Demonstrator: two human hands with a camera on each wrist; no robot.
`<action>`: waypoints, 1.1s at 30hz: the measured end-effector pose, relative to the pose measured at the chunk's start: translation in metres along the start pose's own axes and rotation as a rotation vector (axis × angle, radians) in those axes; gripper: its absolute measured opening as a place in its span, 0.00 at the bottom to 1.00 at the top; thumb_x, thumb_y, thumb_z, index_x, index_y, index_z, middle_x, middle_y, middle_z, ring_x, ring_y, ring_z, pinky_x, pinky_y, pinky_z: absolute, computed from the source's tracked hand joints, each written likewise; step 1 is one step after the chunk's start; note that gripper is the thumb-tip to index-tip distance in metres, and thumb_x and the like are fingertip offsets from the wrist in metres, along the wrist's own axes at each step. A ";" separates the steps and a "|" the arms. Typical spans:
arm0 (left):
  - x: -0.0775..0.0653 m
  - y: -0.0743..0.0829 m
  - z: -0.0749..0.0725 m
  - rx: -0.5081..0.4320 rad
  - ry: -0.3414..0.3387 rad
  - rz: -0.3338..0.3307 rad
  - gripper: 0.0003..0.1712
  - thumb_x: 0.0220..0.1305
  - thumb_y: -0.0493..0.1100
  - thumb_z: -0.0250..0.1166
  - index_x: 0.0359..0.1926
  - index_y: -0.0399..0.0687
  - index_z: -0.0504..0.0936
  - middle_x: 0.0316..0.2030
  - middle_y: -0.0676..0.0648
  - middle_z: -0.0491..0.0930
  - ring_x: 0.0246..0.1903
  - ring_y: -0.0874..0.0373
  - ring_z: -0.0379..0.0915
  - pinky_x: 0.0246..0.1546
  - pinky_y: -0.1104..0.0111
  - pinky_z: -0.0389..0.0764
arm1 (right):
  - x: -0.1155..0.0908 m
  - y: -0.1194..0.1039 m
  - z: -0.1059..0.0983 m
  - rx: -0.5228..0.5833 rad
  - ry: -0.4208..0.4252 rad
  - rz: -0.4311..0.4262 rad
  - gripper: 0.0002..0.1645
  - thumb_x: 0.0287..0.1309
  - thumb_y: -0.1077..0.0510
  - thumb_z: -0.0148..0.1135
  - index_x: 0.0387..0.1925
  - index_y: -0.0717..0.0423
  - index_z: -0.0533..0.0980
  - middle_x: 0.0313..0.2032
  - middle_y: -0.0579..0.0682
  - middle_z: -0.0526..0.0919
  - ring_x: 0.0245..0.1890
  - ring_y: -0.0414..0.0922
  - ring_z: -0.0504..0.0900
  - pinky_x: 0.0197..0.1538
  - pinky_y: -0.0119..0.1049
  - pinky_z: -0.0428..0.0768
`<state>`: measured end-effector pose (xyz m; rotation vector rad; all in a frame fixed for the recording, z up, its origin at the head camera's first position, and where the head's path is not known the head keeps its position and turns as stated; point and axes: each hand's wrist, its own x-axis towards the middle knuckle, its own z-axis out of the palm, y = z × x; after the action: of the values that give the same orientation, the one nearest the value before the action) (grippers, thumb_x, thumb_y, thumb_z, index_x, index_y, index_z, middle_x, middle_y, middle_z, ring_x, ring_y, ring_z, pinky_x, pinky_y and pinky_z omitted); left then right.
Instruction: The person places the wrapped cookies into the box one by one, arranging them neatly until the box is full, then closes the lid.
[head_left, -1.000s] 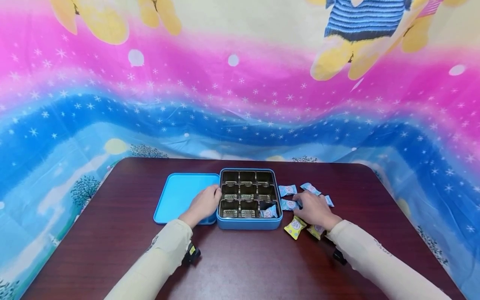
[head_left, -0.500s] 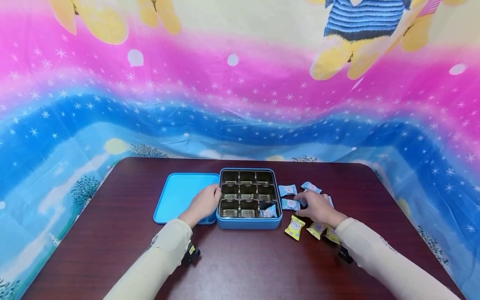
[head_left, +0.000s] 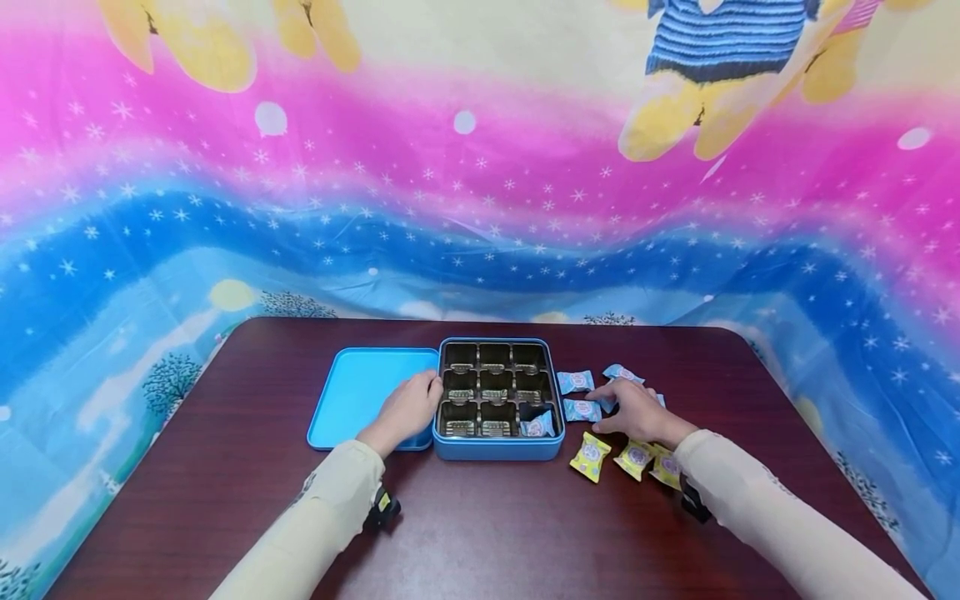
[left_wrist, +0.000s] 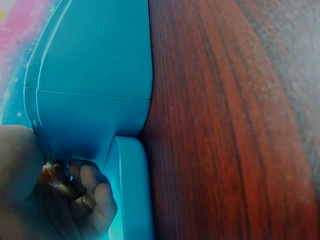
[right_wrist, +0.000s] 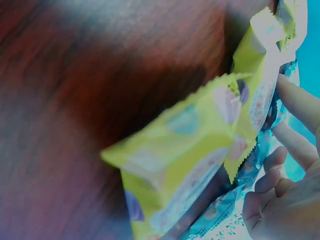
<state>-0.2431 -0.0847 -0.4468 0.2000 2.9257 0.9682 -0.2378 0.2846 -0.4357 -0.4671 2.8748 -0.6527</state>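
On the left wall of a blue tin box (head_left: 498, 450), my left hand (head_left: 408, 408) grips the rim; the left wrist view shows its curled fingers (left_wrist: 97, 187) against the box side. The box holds a dark tray with nine-style square compartments in rows; one wrapped blue candy (head_left: 537, 425) lies in the front right compartment. My right hand (head_left: 637, 412) is over the candies right of the box, with thumb and index finger spread at the right end of a blue candy (head_left: 581, 410). Its other fingers are bent over another blue candy, partly hidden.
A blue lid (head_left: 352, 392) lies left of the box. Further blue candies (head_left: 575, 382) lie behind the right hand, and yellow candies (head_left: 590, 457) lie in front of it. A patterned cloth (head_left: 480, 208) hangs behind the brown table (head_left: 480, 533).
My right hand has shifted slightly right, uncovering more of the yellow candies. The blue candy at its fingertips has slid a little right. The left hand has stayed on the box.
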 end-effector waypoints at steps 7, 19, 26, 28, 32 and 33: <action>0.000 0.000 0.000 0.013 0.002 -0.004 0.18 0.80 0.49 0.43 0.33 0.51 0.74 0.26 0.48 0.72 0.29 0.54 0.70 0.34 0.60 0.71 | 0.000 0.003 0.002 0.008 0.013 -0.009 0.25 0.53 0.56 0.77 0.53 0.56 0.84 0.52 0.55 0.85 0.49 0.52 0.78 0.43 0.45 0.60; -0.001 0.002 -0.001 0.013 -0.006 -0.005 0.18 0.79 0.49 0.44 0.32 0.50 0.73 0.24 0.48 0.70 0.25 0.54 0.68 0.31 0.62 0.69 | 0.001 0.006 0.000 0.027 0.001 -0.008 0.22 0.53 0.57 0.77 0.50 0.56 0.84 0.49 0.54 0.84 0.44 0.47 0.76 0.44 0.45 0.59; -0.001 0.002 -0.001 0.012 -0.003 -0.001 0.18 0.79 0.49 0.44 0.32 0.51 0.73 0.24 0.48 0.70 0.26 0.54 0.68 0.31 0.62 0.69 | 0.001 0.004 -0.001 0.048 0.007 -0.012 0.19 0.54 0.55 0.76 0.48 0.56 0.85 0.46 0.53 0.84 0.42 0.46 0.75 0.44 0.44 0.59; -0.001 0.003 -0.002 0.010 -0.005 -0.001 0.18 0.79 0.49 0.44 0.32 0.51 0.73 0.24 0.48 0.70 0.26 0.54 0.68 0.31 0.62 0.69 | 0.001 0.004 -0.002 0.044 0.017 -0.006 0.20 0.54 0.54 0.75 0.48 0.56 0.85 0.44 0.52 0.84 0.41 0.46 0.74 0.44 0.44 0.59; -0.002 0.002 -0.002 0.003 -0.010 -0.006 0.18 0.80 0.49 0.44 0.32 0.50 0.72 0.24 0.48 0.69 0.24 0.54 0.67 0.29 0.63 0.68 | 0.002 0.004 -0.003 0.040 0.044 -0.009 0.20 0.54 0.54 0.75 0.48 0.56 0.85 0.42 0.50 0.83 0.41 0.46 0.74 0.45 0.45 0.60; -0.002 0.002 -0.003 0.003 -0.009 -0.007 0.18 0.80 0.49 0.44 0.32 0.50 0.72 0.24 0.48 0.69 0.24 0.54 0.67 0.29 0.63 0.68 | 0.002 0.005 -0.004 0.043 0.050 -0.014 0.20 0.54 0.54 0.75 0.48 0.56 0.85 0.42 0.50 0.83 0.42 0.46 0.74 0.45 0.45 0.60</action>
<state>-0.2413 -0.0846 -0.4434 0.1942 2.9177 0.9589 -0.2413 0.2894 -0.4346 -0.4722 2.9004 -0.7371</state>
